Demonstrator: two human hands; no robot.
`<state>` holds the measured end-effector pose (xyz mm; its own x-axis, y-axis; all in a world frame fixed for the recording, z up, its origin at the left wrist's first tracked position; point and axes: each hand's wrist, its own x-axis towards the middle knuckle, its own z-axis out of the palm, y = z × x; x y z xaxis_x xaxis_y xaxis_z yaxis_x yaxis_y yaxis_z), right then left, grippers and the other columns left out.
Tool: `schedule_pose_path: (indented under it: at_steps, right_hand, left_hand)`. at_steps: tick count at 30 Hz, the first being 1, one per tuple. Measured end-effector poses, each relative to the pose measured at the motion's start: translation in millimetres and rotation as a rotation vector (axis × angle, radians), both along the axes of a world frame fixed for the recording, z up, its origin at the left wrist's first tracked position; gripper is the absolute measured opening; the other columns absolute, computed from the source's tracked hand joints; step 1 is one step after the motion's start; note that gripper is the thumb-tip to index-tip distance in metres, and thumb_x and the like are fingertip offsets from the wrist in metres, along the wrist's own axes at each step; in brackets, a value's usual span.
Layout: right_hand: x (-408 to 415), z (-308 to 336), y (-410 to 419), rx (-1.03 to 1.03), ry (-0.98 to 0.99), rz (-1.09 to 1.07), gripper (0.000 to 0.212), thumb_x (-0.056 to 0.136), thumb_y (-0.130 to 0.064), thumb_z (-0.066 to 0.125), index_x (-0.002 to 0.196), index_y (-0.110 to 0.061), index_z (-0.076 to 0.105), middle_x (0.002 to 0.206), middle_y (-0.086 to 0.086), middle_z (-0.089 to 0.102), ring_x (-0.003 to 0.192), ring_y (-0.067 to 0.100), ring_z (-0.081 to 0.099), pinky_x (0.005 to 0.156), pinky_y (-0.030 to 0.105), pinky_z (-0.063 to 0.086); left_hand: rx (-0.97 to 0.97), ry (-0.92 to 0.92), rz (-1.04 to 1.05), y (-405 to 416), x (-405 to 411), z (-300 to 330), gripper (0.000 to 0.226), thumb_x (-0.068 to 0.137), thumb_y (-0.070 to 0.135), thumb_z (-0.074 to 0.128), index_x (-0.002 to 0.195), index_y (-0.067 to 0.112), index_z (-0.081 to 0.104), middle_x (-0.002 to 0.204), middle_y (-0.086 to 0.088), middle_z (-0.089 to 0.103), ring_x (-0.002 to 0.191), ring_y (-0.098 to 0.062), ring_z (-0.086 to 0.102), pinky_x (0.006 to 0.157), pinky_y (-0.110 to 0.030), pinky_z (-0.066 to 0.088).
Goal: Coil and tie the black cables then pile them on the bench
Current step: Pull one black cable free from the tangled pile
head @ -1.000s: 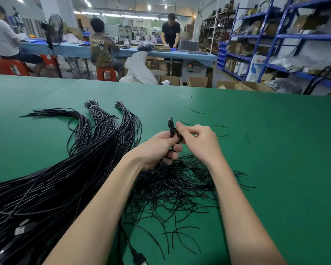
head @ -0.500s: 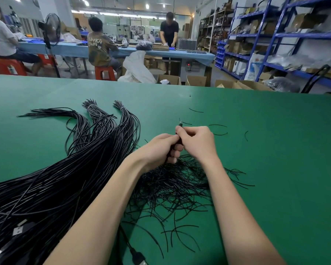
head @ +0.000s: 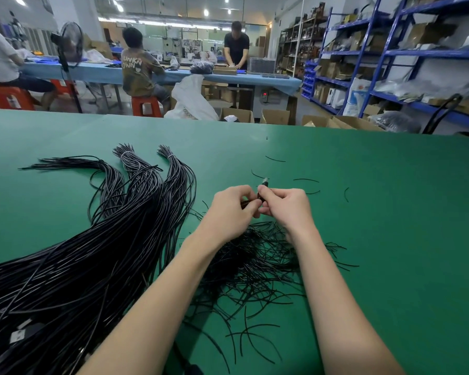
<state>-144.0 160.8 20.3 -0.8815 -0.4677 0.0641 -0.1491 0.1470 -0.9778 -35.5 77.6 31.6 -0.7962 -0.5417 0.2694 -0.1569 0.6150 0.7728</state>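
My left hand [head: 232, 208] and my right hand [head: 287, 207] meet over the middle of the green bench [head: 390, 226], both pinching a small coiled black cable [head: 260, 194]; its plug tip pokes up between the fingers. The rest of the coil is hidden inside my hands. A thick bundle of long black cables [head: 92, 253] fans across the left, with three tied ends near the far side. Under my wrists lies a loose heap of thin black tie wires [head: 255, 266].
A few stray tie wires [head: 306, 180] lie beyond my hands. Past the bench's far edge are cardboard boxes [head: 275, 116], a white bag, blue shelving [head: 390, 58] on the right, and three people at a blue table.
The plug end that stood up above my fingers a second ago now shows only as a short tip. Both hands have stayed together over the same spot, fingers shifting on the coil.
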Motion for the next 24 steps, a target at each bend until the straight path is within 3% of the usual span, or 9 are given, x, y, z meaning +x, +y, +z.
schedule_pose_path:
  at_steps: [3,6,10,12,14,17,21,23,24]
  right_hand:
    - [-2.2,-4.5,-1.0,-0.091,-0.131,-0.008,0.030,0.091,-0.021,0.075,0.062,-0.017,0.073,0.051,-0.005,0.067,0.048,0.002,0.062,0.080,0.032,0.056]
    - [-3.0,-8.0,-2.9,-0.094,-0.153,-0.047,0.027,0.090,-0.022,0.077,0.064,-0.017,0.073,0.050,-0.006,0.066,0.045,-0.001,0.059,0.085,0.034,0.058]
    - [-8.2,-10.1,-1.2,-0.087,-0.164,-0.076,0.023,0.088,-0.024,0.079,0.066,-0.018,0.072,0.047,-0.008,0.063,0.047,0.002,0.058,0.089,0.037,0.059]
    - [-10.9,-13.5,-0.1,-0.094,-0.188,-0.079,0.017,0.087,-0.024,0.080,0.077,-0.013,0.075,0.048,-0.009,0.063,0.050,0.003,0.058,0.087,0.035,0.059]
    - [-13.1,-17.5,-1.0,-0.093,-0.206,-0.079,0.020,0.088,-0.024,0.080,0.092,-0.005,0.077,0.051,-0.008,0.065,0.047,0.000,0.058,0.079,0.029,0.057]
    - [-15.3,-23.1,-5.0,-0.113,-0.233,-0.056,0.022,0.089,-0.023,0.079,0.095,-0.002,0.076,0.055,-0.006,0.067,0.046,0.000,0.059,0.064,0.020,0.051]
    - [-19.5,-26.5,-15.2,-0.127,-0.169,0.003,0.034,0.097,-0.042,0.067,0.080,-0.013,0.075,0.062,-0.006,0.071,0.052,0.005,0.062,0.052,0.020,0.048]
    - [-32.0,-28.6,-23.1,0.016,-0.015,-0.032,0.046,0.099,-0.055,0.052,0.087,-0.017,0.073,0.084,-0.006,0.076,0.074,0.011,0.068,0.056,0.024,0.048]
    - [-42.1,-31.1,-26.9,0.165,0.129,-0.076,0.046,0.099,-0.057,0.048,0.098,-0.019,0.073,0.099,-0.004,0.076,0.091,0.015,0.067,0.067,0.027,0.049]
  left_hand:
    - [-0.038,0.006,0.043,5.2,1.0,1.5,0.026,0.096,0.021,0.065,0.071,0.021,0.072,0.053,0.006,0.064,0.049,-0.013,0.056,0.056,-0.028,0.053]
    - [-0.141,-0.004,0.048,11.7,1.4,2.7,0.020,0.097,0.021,0.062,0.088,0.016,0.079,0.066,-0.012,0.068,0.065,-0.033,0.065,0.067,-0.038,0.056]
    - [-0.363,-0.145,0.043,18.5,-4.3,0.7,0.023,0.102,0.028,0.055,0.113,0.017,0.073,0.083,-0.013,0.067,0.071,-0.030,0.054,0.076,-0.042,0.054]
    - [-0.423,-0.216,0.052,18.7,-5.9,-1.0,0.025,0.103,0.030,0.053,0.117,0.016,0.070,0.090,-0.013,0.066,0.079,-0.032,0.059,0.077,-0.045,0.055]
    - [-0.482,-0.244,0.057,18.6,-7.2,-4.2,0.027,0.105,0.029,0.049,0.115,0.013,0.068,0.094,-0.014,0.066,0.087,-0.033,0.063,0.078,-0.045,0.054]
    - [-0.516,-0.214,0.092,16.2,-8.3,-10.5,0.028,0.106,0.024,0.045,0.103,0.007,0.067,0.088,-0.015,0.064,0.082,-0.035,0.061,0.074,-0.046,0.052]
    - [-0.295,0.025,0.129,6.1,-6.4,-19.5,0.025,0.100,0.017,0.055,0.084,0.011,0.072,0.067,-0.008,0.064,0.061,-0.029,0.055,0.065,-0.034,0.048]
    - [-0.065,0.130,0.187,-4.0,-4.6,-18.8,0.026,0.098,0.016,0.060,0.076,0.012,0.074,0.061,0.000,0.068,0.053,-0.020,0.061,0.059,-0.022,0.049]
    - [0.064,0.174,0.205,-9.4,-3.2,-17.8,0.028,0.097,0.016,0.062,0.073,0.013,0.075,0.061,0.003,0.069,0.051,-0.014,0.063,0.059,-0.018,0.051]
